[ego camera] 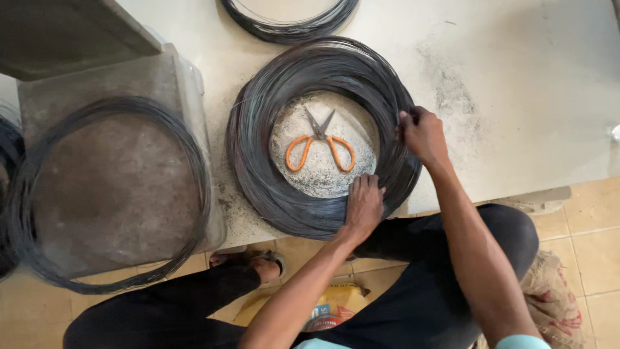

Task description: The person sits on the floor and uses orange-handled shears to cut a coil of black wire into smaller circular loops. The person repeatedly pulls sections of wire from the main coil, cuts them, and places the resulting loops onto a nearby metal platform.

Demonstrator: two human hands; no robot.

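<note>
Head view: a thick coil of dark wire [258,148] lies on the table [516,97], ringing orange scissors [321,143]. Left hand [363,205] presses flat on its near rim; right hand [423,134] pinches strands. Likely heavy, springy; grip the bundled rim.

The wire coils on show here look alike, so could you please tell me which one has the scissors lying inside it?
The thick middle coil, under both hands, rings the orange-handled scissors. The thin coil on the left and the one at the top edge do not.

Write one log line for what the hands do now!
left hand: pressing wire coil | right hand: pinching coil's edge | scissors: inside coil, untouched
</note>
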